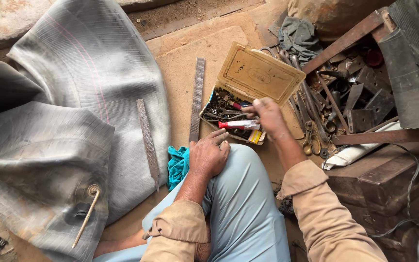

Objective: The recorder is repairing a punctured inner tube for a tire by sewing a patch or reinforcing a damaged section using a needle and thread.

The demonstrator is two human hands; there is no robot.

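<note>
Sandy workshop floor under me, grey inner tube spread at left with a rasp on it, my left hand lies loose on my knee while my right hand pinches something small, unidentifiable, in the open parts box, tube unpatched.
</note>
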